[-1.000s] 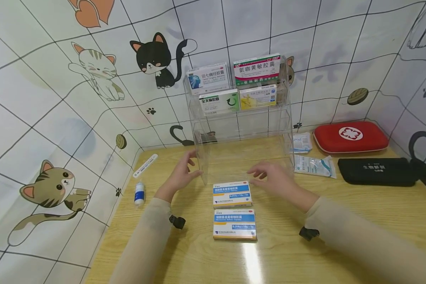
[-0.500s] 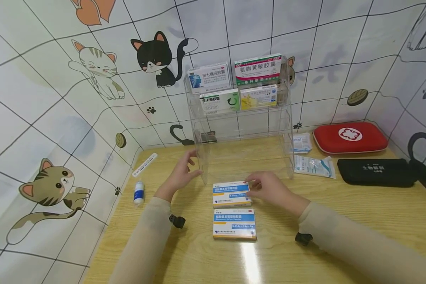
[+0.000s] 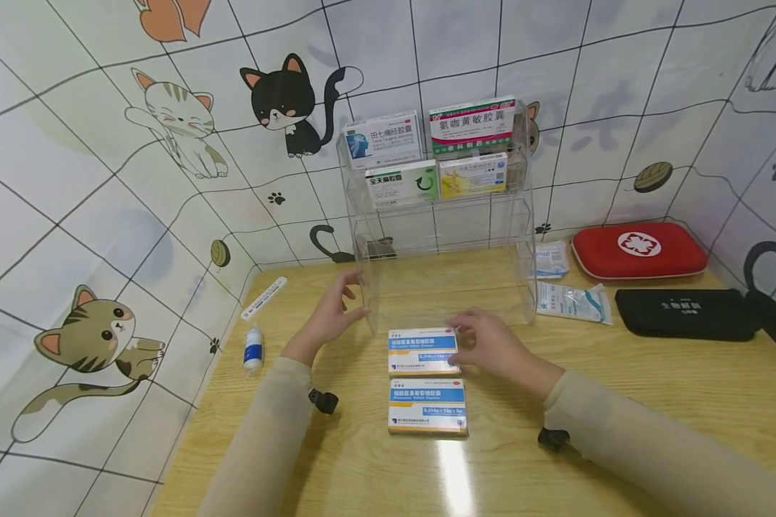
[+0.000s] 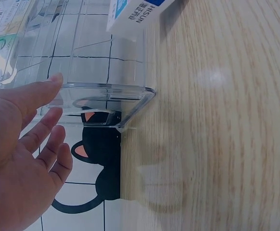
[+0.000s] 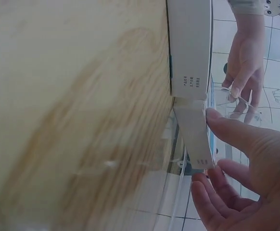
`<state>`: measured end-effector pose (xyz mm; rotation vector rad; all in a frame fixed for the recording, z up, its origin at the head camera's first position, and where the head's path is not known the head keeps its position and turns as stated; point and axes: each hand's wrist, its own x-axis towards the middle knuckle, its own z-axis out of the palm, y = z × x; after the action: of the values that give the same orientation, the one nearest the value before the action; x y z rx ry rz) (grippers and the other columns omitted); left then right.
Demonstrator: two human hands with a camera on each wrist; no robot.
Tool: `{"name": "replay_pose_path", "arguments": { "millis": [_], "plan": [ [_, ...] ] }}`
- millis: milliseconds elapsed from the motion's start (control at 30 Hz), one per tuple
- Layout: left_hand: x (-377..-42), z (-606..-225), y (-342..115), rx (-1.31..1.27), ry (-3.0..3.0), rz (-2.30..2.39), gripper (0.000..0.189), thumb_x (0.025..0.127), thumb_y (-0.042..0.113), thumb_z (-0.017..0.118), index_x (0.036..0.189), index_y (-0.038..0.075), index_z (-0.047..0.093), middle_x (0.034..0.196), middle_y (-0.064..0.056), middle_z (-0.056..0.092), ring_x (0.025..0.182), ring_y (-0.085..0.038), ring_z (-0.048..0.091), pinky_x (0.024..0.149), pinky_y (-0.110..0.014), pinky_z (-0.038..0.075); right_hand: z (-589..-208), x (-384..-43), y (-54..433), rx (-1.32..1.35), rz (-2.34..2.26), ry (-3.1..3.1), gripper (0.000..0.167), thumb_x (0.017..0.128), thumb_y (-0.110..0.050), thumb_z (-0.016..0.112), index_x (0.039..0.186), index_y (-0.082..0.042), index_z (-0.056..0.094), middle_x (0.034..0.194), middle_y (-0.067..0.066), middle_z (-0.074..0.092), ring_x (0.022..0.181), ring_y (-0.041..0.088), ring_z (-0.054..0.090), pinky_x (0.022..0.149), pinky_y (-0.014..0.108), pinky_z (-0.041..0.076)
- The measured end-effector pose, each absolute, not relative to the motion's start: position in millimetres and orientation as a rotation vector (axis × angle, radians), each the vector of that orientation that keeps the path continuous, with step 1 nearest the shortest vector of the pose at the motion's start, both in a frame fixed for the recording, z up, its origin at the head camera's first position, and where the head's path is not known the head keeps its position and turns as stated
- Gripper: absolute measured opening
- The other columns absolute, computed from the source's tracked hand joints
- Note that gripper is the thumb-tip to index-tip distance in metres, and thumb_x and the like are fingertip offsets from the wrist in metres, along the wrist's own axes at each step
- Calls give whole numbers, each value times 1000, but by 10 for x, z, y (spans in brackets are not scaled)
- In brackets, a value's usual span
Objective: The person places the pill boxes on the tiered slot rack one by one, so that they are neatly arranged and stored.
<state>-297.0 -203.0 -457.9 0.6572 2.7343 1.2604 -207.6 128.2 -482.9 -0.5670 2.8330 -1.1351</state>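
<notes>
Two blue-and-white medicine boxes lie on the wooden table (image 3: 621, 402) in front of a clear acrylic shelf (image 3: 375, 287). My right hand (image 3: 467, 339) holds the right end of the far box (image 3: 420, 352), thumb on its near edge and fingers over the far edge. In the right wrist view the right hand (image 5: 236, 159) has its thumb against the far box (image 5: 195, 139), with the near box (image 5: 190, 48) beside it. The near box (image 3: 427, 406) lies untouched. My left hand (image 3: 343, 305) rests straight-fingered against the shelf's left wall; the left hand (image 4: 19, 144) has its thumb on the shelf (image 4: 106, 91).
Several medicine boxes (image 3: 427, 154) fill the shelf's upper tiers. A red first-aid case (image 3: 639, 248), a black pouch (image 3: 685, 312) and sachets (image 3: 572, 301) lie to the right. A small bottle (image 3: 253, 350) and a white strip (image 3: 264, 299) lie left, by the tiled wall.
My right hand came down from hovering behind the far box and settled on its right end. The left hand and both boxes have stayed where they were.
</notes>
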Motion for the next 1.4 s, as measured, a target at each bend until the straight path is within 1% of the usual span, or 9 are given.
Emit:
{"name": "replay_pose_path", "arguments": {
  "millis": [233, 333, 500, 600, 733, 933, 1067, 1267, 1400],
  "plan": [
    [-2975, -4580, -2025, 660, 2735, 1257, 73, 95, 6, 74, 156, 8, 34, 150, -22, 48, 118, -43, 51, 90, -48, 44, -4809, -2059, 1281, -537, -1138, 2841, 64, 74, -26, 95, 131, -11, 70, 128, 8, 63, 115, 30, 65, 96, 48, 56],
    [-2975, -4580, -2024, 657, 2738, 1252, 73, 95, 8, 74, 156, 9, 34, 150, -20, 48, 118, -43, 51, 91, -47, 44, -4804, -2051, 1283, -515, -1208, 2808, 60, 74, -21, 95, 128, -13, 70, 127, 6, 64, 112, 28, 67, 94, 45, 57],
    [-2979, -4595, -2024, 657, 2748, 1245, 73, 95, 8, 74, 156, 11, 34, 150, -21, 48, 118, -39, 52, 91, -46, 44, -4785, -2041, 1293, -468, -1409, 2737, 38, 85, -10, 86, 121, -12, 73, 120, 6, 70, 100, 24, 72, 85, 35, 61],
    [-2982, -4601, -2024, 666, 2743, 1256, 73, 95, 7, 74, 156, 11, 34, 151, -23, 47, 118, -41, 51, 91, -47, 44, -4771, -2044, 1300, -475, -1476, 2740, 25, 90, -10, 80, 115, -13, 76, 119, 5, 70, 98, 21, 73, 84, 32, 61],
    [-2983, -4594, -2030, 675, 2736, 1264, 73, 95, 6, 75, 156, 10, 34, 151, -24, 47, 118, -43, 51, 91, -47, 44, -4728, -2057, 1303, -523, -1520, 2785, 16, 93, -13, 78, 109, -15, 78, 117, 3, 72, 98, 18, 73, 85, 30, 61],
    [-2984, -4593, -2034, 672, 2754, 1236, 74, 95, 8, 75, 156, 9, 34, 150, -20, 49, 116, -35, 52, 91, -47, 45, -4556, -2153, 1313, -635, -1632, 2852, 14, 92, -13, 80, 106, -17, 78, 112, -1, 74, 94, 15, 75, 84, 32, 61],
    [-2983, -4583, -2029, 672, 2760, 1224, 74, 95, 11, 76, 156, 9, 34, 148, -15, 50, 115, -31, 52, 90, -45, 46, -4300, -2315, 1330, -725, -1710, 2925, 15, 91, -12, 80, 106, -14, 79, 115, 1, 71, 93, 17, 74, 85, 30, 61],
    [-2986, -4582, -2030, 678, 2754, 1246, 73, 94, 7, 75, 155, 8, 34, 149, -21, 49, 114, -35, 51, 87, -42, 44, -3853, -2638, 1356, -794, -1832, 3027, 13, 93, -12, 78, 105, -8, 79, 117, 6, 69, 99, 22, 72, 89, 34, 59],
    [-2980, -4580, -2028, 688, 2737, 1274, 73, 94, 5, 74, 155, 4, 34, 149, -25, 48, 116, -44, 51, 87, -45, 43, -3634, -2822, 1354, -760, -1882, 3086, 14, 94, -11, 77, 106, -5, 78, 119, 8, 67, 110, 22, 68, 92, 38, 58]
  ]
}}
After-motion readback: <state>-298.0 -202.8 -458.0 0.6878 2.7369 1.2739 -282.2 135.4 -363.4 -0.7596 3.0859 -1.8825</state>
